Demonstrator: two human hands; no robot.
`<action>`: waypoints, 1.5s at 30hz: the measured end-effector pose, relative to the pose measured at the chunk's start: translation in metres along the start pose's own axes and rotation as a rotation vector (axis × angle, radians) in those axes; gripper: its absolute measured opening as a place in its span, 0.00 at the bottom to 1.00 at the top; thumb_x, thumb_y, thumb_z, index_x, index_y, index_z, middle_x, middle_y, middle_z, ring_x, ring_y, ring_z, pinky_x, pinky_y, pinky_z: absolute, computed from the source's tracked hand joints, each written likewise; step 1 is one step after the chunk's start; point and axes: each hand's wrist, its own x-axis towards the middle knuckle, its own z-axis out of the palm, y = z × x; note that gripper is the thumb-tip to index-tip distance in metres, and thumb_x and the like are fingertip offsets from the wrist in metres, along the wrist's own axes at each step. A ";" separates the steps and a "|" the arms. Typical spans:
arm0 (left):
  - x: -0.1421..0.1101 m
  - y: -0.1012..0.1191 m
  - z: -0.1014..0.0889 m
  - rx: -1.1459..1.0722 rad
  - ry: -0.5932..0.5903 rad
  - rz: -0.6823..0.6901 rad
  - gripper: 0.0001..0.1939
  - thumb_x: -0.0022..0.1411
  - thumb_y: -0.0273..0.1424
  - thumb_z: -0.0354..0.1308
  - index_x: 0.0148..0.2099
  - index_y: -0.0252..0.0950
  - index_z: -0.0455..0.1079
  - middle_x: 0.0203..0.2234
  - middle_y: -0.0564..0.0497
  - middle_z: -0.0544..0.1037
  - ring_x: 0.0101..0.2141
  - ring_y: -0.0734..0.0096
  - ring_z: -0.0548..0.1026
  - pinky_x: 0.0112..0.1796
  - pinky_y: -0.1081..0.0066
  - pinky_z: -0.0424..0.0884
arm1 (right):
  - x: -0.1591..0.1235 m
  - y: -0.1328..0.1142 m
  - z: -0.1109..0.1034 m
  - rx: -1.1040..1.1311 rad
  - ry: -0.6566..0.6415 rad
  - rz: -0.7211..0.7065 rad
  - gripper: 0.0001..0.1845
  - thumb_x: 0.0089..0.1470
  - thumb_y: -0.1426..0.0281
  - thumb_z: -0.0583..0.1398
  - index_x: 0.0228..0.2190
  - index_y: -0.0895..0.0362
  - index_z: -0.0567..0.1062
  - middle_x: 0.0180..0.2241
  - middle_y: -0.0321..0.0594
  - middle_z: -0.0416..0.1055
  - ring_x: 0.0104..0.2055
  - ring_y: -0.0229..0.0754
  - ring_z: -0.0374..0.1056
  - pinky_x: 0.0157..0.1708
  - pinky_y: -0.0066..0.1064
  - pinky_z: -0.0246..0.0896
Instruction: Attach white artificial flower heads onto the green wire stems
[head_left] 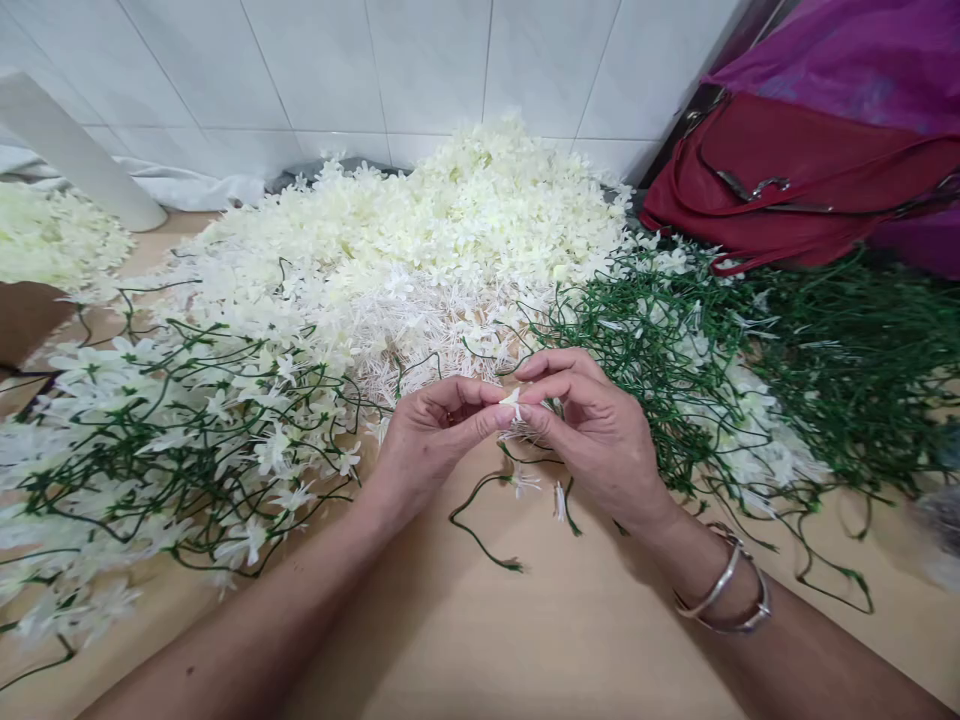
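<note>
Head view: left hand [431,435] and right hand [592,430] meet fingertip to fingertip, both pinching one small white blossom [513,400], held just above the tabletop [480,640], right in front of the loose blossom heap [450,240]. Green stems [750,350] right of heap.

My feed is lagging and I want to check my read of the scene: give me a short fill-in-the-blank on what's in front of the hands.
1. The left hand and right hand pinch one small ____ flower between their fingertips.
2. The bangles are on the ____ wrist.
3. The bare stems are ____ in colour.
4. The red bag lies at the far ____ of the table.

Missing words: white; right; green; right
</note>
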 end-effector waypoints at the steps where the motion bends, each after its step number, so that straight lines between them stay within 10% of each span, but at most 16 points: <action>1: 0.001 0.000 0.000 -0.026 -0.010 -0.006 0.09 0.56 0.34 0.77 0.35 0.37 0.82 0.30 0.53 0.83 0.32 0.76 0.77 0.40 0.75 0.75 | 0.000 0.000 0.000 0.025 -0.005 0.013 0.04 0.59 0.72 0.68 0.32 0.51 0.82 0.41 0.40 0.77 0.46 0.44 0.74 0.50 0.39 0.70; 9: 0.001 0.000 -0.003 0.021 -0.029 0.064 0.06 0.60 0.31 0.73 0.37 0.36 0.80 0.28 0.55 0.80 0.31 0.79 0.76 0.37 0.78 0.73 | 0.000 -0.002 -0.002 0.010 -0.001 0.004 0.15 0.60 0.74 0.67 0.47 0.48 0.82 0.35 0.35 0.79 0.39 0.40 0.75 0.43 0.35 0.70; 15: 0.003 0.000 -0.006 0.032 -0.037 0.001 0.12 0.56 0.36 0.77 0.37 0.34 0.81 0.30 0.51 0.82 0.31 0.76 0.77 0.37 0.75 0.74 | 0.004 -0.005 -0.007 -0.156 -0.073 -0.191 0.09 0.62 0.77 0.65 0.37 0.50 0.83 0.34 0.35 0.80 0.37 0.39 0.74 0.39 0.32 0.69; 22: 0.002 -0.003 -0.003 -0.004 -0.057 0.055 0.09 0.58 0.34 0.75 0.38 0.36 0.81 0.30 0.52 0.82 0.32 0.75 0.78 0.37 0.75 0.74 | 0.001 -0.002 -0.003 0.078 -0.063 0.150 0.02 0.59 0.71 0.68 0.33 0.53 0.80 0.31 0.34 0.76 0.33 0.38 0.70 0.36 0.31 0.65; 28: 0.003 -0.005 -0.003 -0.018 -0.078 0.049 0.08 0.58 0.32 0.75 0.37 0.36 0.81 0.29 0.53 0.82 0.30 0.77 0.77 0.36 0.76 0.74 | 0.003 0.003 0.002 0.441 -0.113 0.446 0.16 0.50 0.58 0.75 0.31 0.54 0.79 0.26 0.32 0.73 0.29 0.36 0.66 0.31 0.29 0.61; 45: 0.004 -0.001 -0.008 -0.046 -0.059 -0.004 0.08 0.57 0.33 0.76 0.36 0.37 0.82 0.30 0.53 0.82 0.32 0.76 0.78 0.40 0.75 0.75 | 0.004 -0.002 0.001 0.494 -0.080 0.463 0.16 0.47 0.61 0.77 0.33 0.53 0.80 0.28 0.31 0.76 0.30 0.34 0.70 0.33 0.26 0.67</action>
